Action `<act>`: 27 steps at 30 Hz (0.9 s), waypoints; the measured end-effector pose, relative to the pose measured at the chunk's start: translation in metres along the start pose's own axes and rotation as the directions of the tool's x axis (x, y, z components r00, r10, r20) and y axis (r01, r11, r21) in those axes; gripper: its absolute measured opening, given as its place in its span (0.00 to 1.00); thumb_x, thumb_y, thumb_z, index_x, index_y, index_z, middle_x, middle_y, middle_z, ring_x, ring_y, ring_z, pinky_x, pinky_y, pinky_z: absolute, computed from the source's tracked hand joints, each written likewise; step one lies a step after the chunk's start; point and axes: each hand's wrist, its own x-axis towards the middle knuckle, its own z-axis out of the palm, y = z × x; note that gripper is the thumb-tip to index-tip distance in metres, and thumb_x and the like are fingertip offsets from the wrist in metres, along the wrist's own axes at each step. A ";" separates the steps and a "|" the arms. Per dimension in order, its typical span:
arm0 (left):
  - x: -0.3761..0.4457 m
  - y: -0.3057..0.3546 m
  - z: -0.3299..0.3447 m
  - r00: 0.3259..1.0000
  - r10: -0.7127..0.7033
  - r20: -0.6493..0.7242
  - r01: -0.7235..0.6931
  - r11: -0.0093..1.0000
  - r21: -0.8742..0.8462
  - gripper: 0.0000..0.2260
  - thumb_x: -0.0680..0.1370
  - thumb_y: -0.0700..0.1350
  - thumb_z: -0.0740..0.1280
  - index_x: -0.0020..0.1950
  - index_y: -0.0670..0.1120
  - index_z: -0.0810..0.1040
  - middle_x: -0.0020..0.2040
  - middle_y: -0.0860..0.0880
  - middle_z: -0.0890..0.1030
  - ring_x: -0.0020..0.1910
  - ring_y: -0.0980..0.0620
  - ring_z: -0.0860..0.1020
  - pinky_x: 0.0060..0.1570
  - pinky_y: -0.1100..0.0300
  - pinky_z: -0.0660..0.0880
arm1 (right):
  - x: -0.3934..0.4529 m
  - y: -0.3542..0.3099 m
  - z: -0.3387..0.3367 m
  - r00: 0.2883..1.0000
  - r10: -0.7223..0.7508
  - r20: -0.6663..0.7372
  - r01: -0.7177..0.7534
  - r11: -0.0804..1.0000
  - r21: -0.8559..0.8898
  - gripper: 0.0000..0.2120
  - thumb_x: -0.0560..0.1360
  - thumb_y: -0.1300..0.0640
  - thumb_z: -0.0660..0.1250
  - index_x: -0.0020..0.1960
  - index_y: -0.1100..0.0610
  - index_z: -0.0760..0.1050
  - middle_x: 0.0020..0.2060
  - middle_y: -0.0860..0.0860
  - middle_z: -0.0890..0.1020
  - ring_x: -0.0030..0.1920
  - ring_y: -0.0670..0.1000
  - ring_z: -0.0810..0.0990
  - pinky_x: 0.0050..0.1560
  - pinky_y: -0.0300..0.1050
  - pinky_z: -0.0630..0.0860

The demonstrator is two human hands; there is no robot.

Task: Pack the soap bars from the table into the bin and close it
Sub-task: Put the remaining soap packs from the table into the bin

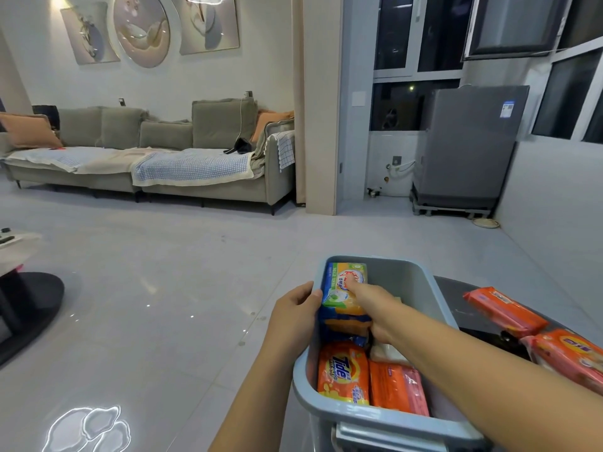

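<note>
An open grey-blue bin stands on a dark table. Inside lie an orange Tide soap pack and an orange-pink soap bar at the near end. My right hand grips a blue, yellow and green soap pack inside the bin against its left wall, index finger stretched over the top. My left hand holds the bin's left rim from outside, thumb over the edge. Two orange soap bars lie on the table to the right. No lid is in view.
A grey tiled floor stretches to the left of the bin. A round dark-based side table stands at the far left. A grey sofa lines the back wall, and a grey appliance stands at the back right.
</note>
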 end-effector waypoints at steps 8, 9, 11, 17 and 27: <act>-0.002 0.001 -0.002 1.000 -0.007 -0.004 0.007 0.999 0.038 0.16 0.81 0.46 0.58 0.67 0.46 0.75 0.62 0.48 0.79 0.56 0.54 0.77 0.36 0.74 0.73 | 0.001 -0.004 -0.009 0.982 -0.187 0.022 0.184 0.932 -0.311 0.26 0.80 0.49 0.52 0.75 0.55 0.51 0.65 0.60 0.73 0.61 0.59 0.76 0.61 0.52 0.74; -0.002 0.002 -0.002 1.000 -0.009 -0.001 0.009 0.999 0.037 0.16 0.81 0.46 0.59 0.67 0.46 0.75 0.62 0.48 0.79 0.56 0.54 0.77 0.37 0.73 0.73 | 0.000 -0.004 -0.011 0.984 -0.171 0.045 0.176 0.944 -0.278 0.24 0.81 0.50 0.53 0.74 0.56 0.54 0.64 0.60 0.74 0.61 0.59 0.76 0.62 0.51 0.74; -0.003 0.003 -0.001 1.000 -0.009 0.006 0.009 0.999 0.048 0.15 0.81 0.47 0.59 0.66 0.47 0.76 0.62 0.49 0.79 0.54 0.55 0.77 0.36 0.73 0.73 | -0.003 -0.005 -0.012 0.985 -0.163 0.061 0.173 0.952 -0.253 0.22 0.81 0.51 0.53 0.72 0.58 0.59 0.64 0.60 0.75 0.61 0.58 0.76 0.63 0.51 0.73; -0.006 0.008 0.001 1.000 -0.009 -0.012 0.010 0.998 0.068 0.09 0.81 0.46 0.59 0.47 0.52 0.79 0.47 0.54 0.81 0.40 0.65 0.77 0.27 0.77 0.71 | -0.011 -0.005 -0.016 0.994 -0.106 0.018 0.108 0.979 -0.171 0.23 0.79 0.47 0.56 0.67 0.61 0.66 0.60 0.59 0.79 0.58 0.57 0.79 0.62 0.53 0.74; -0.035 0.036 0.011 0.993 0.103 -0.064 -0.094 0.988 0.126 0.17 0.80 0.46 0.61 0.69 0.50 0.70 0.58 0.54 0.77 0.44 0.63 0.77 0.32 0.73 0.76 | -0.069 0.000 -0.062 0.934 -0.357 -0.008 0.355 0.930 -0.092 0.24 0.76 0.56 0.62 0.71 0.53 0.62 0.62 0.52 0.74 0.60 0.52 0.74 0.54 0.46 0.73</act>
